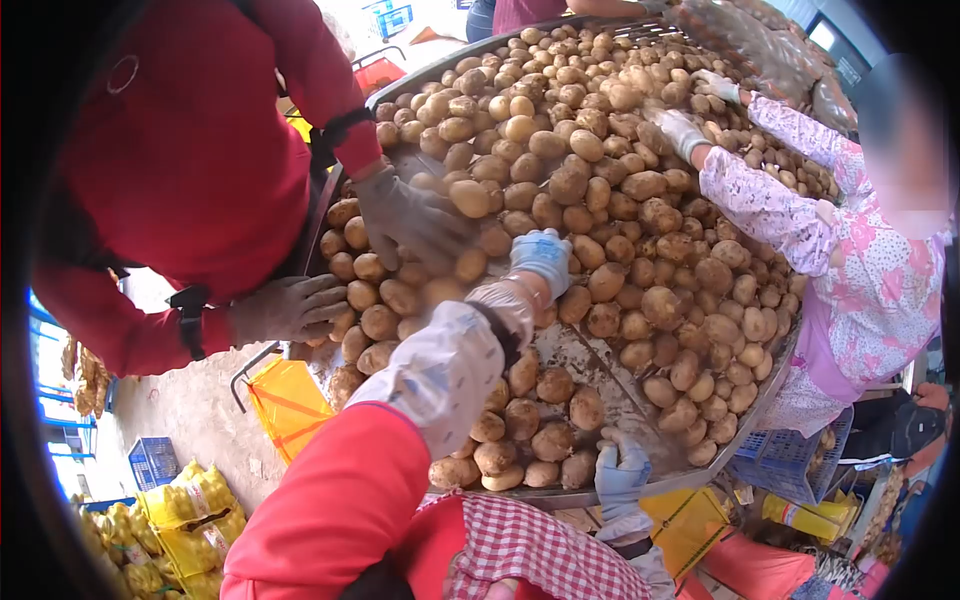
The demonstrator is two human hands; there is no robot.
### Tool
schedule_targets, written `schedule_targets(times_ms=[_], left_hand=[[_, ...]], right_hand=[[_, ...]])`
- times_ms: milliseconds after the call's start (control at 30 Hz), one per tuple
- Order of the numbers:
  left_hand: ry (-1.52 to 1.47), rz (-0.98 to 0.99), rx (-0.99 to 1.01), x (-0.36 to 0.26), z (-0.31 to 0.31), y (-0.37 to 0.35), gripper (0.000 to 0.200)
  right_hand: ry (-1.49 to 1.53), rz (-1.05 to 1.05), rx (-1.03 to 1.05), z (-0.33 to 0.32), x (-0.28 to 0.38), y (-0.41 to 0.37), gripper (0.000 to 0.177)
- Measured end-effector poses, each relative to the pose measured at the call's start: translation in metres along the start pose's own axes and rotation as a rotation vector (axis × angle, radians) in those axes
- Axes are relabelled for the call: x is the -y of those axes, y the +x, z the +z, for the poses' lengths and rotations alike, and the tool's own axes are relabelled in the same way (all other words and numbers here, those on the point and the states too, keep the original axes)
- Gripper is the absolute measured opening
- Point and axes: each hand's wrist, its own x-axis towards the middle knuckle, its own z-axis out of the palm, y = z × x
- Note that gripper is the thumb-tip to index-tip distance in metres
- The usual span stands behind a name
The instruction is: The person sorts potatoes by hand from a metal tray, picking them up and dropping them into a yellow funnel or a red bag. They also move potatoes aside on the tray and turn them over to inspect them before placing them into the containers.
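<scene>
My left hand (542, 258), in a pale blue and white glove, reaches across the middle of the potato heap (610, 215). Its fingers curl down among the potatoes, and what they close on is hidden under the glove. Near the table's front rim, my right hand (622, 468), gloved the same way, is open with its fingers bent and slightly apart. It sits beside a potato (578, 468) at the end of a smaller cluster. Soil-dusted brown potatoes of mixed sizes surround both hands.
A red-clad person's grey gloves (415, 220) work on the heap's left side; a person in floral sleeves (770, 200) reaches in from the right. The metal table rim (755, 410) borders the heap. Blue crates (790, 465), yellow bags (190, 500) and an orange-yellow bag (285, 400) stand below.
</scene>
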Motion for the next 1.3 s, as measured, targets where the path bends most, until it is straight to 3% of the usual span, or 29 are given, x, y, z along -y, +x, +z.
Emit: schedule_targets(times_ms=[100, 167, 200, 233, 267, 300, 367, 400, 467, 500, 533, 567, 633, 700, 800, 967, 1067, 1167, 1233, 1300], left_hand=[[-0.017, 0.056, 0.009, 0.001, -0.007, -0.002, 0.040], [-0.114, 0.063, -0.107, 0.003, -0.012, -0.022, 0.038], [-0.302, 0.039, -0.090, -0.005, -0.032, -0.043, 0.038], [-0.495, 0.009, -0.071, -0.012, -0.047, -0.066, 0.039], [-0.594, 0.102, -0.016, -0.020, -0.056, -0.087, 0.038], [-0.693, 0.195, 0.032, -0.029, -0.058, -0.104, 0.037], [-0.545, 0.700, 0.026, -0.039, -0.032, -0.117, 0.037], [-0.589, 0.822, -0.305, -0.041, -0.011, -0.125, 0.036], [-0.461, 0.612, -0.365, -0.010, -0.023, -0.119, 0.039], [-0.451, 0.408, -0.631, 0.018, -0.008, -0.107, 0.040], [-0.269, 0.146, -0.343, 0.049, -0.019, -0.106, 0.044], [-0.242, -0.011, -0.414, 0.076, -0.010, -0.112, 0.055], [0.062, 0.115, -0.373, 0.112, 0.014, -0.155, 0.071], [-0.225, 0.123, -0.239, 0.116, 0.024, -0.188, 0.086], [-0.043, 0.152, -0.194, 0.112, 0.037, -0.234, 0.096], [0.066, 0.060, -0.222, 0.119, 0.040, -0.205, 0.100], [0.023, -0.093, -0.054, 0.105, 0.006, -0.184, 0.097], [0.016, -0.141, -0.076, 0.101, 0.018, -0.180, 0.098], [-0.002, -0.032, -0.126, 0.095, 0.043, -0.201, 0.095], [-0.046, 0.106, 0.010, 0.074, 0.027, -0.250, 0.099]], right_hand=[[0.050, -0.005, -0.028, 0.000, -0.005, -0.001, 0.021], [0.094, 0.050, -0.028, 0.001, -0.015, -0.003, 0.022], [0.101, 0.056, -0.028, 0.000, -0.012, -0.006, 0.022], [0.306, 0.158, 0.001, -0.006, -0.007, -0.008, 0.027], [0.507, 0.258, 0.031, -0.010, -0.003, -0.007, 0.033], [0.505, 0.254, 0.035, -0.008, -0.007, 0.000, 0.033], [0.961, 0.207, 0.016, 0.001, -0.013, 0.022, 0.047], [1.225, 0.392, 0.207, -0.010, 0.009, 0.028, 0.047], [1.328, 0.445, 0.316, -0.016, 0.026, 0.034, 0.044], [1.429, 0.510, 0.404, -0.017, 0.032, 0.035, 0.042], [1.543, 0.632, 0.347, -0.013, 0.042, 0.037, 0.043], [1.600, 0.689, 0.412, -0.014, 0.041, 0.040, 0.050], [1.736, 0.775, 0.423, -0.009, 0.043, 0.039, 0.061], [1.670, 0.658, 0.461, -0.011, 0.056, 0.036, 0.068], [1.821, 0.635, 0.492, -0.007, 0.056, 0.034, 0.066], [1.888, 0.579, 0.489, -0.005, 0.063, 0.028, 0.068], [1.863, 0.539, 0.486, -0.003, 0.062, 0.020, 0.071], [1.907, 0.534, 0.469, -0.003, 0.060, 0.009, 0.070], [1.851, 0.539, 0.423, -0.006, 0.057, 0.001, 0.062], [1.729, 0.557, 0.369, -0.008, 0.053, -0.007, 0.056]])
